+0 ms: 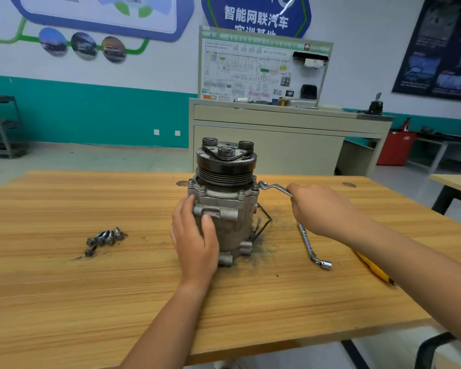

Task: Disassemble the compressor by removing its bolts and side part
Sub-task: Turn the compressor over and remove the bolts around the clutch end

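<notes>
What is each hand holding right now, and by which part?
The right hand holds the wrench by its handle end, ring end at a flange bolt. The left hand holds the compressor round the left side of its body.

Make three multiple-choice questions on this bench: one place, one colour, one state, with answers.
1. Where do the loose bolts lie?
A left of the compressor
B on its pulley
C on the floor

2. What colour is the tool under the right forearm?
A red
B yellow
C green

3. What does the right hand hold?
A nothing
B a ring wrench
C a bolt

Answers: 1 A, they rest on the table left of it; 2 B, its handle shows yellow; 3 B, its fingers curl round the ring wrench.
</notes>
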